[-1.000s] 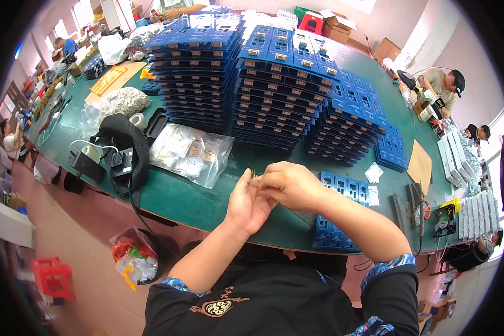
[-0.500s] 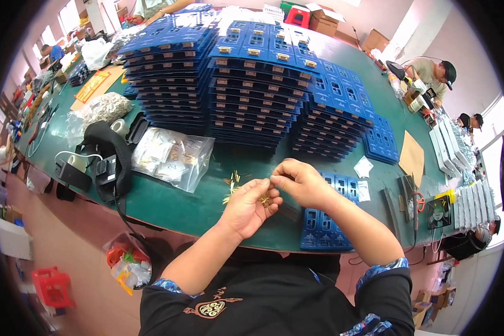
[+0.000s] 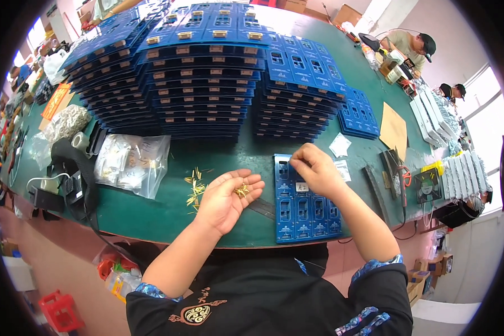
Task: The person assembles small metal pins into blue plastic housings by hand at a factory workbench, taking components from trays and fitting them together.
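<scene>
My left hand [image 3: 225, 200] lies palm up over the green table [image 3: 151, 210], cupping several small gold pins [image 3: 241, 190] near its fingers. My right hand [image 3: 315, 169] pinches something tiny between thumb and fingertips over the top of a blue tray [image 3: 305, 210] with rows of slots; what it pinches is too small to see. A loose scatter of gold pins [image 3: 194, 187] lies on the table just left of my left hand.
Tall stacks of blue trays [image 3: 204, 84] fill the table behind. A clear bag of parts [image 3: 130, 162] and a black strap with devices [image 3: 73, 179] lie at left. Tools and a small fan [image 3: 428, 185] sit right. Other people [image 3: 414, 45] work at the far right end.
My hands, joined together a second ago, have come apart: the left has opened palm up with pins, the right has moved right over the blue tray.
</scene>
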Demonstrator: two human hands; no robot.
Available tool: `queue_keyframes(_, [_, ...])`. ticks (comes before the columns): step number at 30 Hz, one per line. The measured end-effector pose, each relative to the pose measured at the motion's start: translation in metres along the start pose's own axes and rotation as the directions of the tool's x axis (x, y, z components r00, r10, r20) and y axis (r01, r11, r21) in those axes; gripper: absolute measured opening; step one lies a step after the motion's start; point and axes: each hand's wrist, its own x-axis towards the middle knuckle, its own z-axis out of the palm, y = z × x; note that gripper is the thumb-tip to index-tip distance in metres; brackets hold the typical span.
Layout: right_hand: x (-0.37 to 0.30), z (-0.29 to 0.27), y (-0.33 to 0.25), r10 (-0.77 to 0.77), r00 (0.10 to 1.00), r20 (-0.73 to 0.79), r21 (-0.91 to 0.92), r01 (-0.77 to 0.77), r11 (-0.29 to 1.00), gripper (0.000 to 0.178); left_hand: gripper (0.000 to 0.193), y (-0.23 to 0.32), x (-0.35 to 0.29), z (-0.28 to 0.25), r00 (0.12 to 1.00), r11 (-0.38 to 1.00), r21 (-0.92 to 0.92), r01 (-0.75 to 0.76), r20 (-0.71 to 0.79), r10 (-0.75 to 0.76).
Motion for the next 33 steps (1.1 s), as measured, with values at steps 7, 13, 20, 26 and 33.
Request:
queue_keyframes(7, [0.005,0.009,0.013,-0.078,0.995,0.062,-0.085,0.083,0.993,0.011,0.027,-0.007,0.006,0.009,0.999,0.986,0.165,0.034,-0.023,-0.031])
queue_keyframes(13, [0.007,0.012,0.011,-0.118,0.991,0.070,-0.139,0.126,0.982,0.011,0.031,-0.004,0.005,0.010,0.999,0.995,0.094,0.037,-0.002,-0.037])
queue_keyframes(20, [0.006,0.014,0.007,-0.185,0.980,0.078,-0.246,0.198,0.949,0.010,0.027,-0.007,0.007,0.009,1.000,0.987,0.162,0.020,-0.018,-0.017])
queue_keyframes(26, [0.005,0.016,0.007,-0.318,0.946,0.068,-0.350,0.321,0.880,0.009,0.021,-0.005,0.007,0.011,0.998,0.974,0.224,0.040,-0.052,-0.029])
queue_keyframes(33, [-0.001,0.008,0.009,-0.316,0.947,0.063,-0.273,0.321,0.907,0.012,0.025,-0.002,0.006,0.008,0.999,0.992,0.116,0.042,0.004,-0.043])
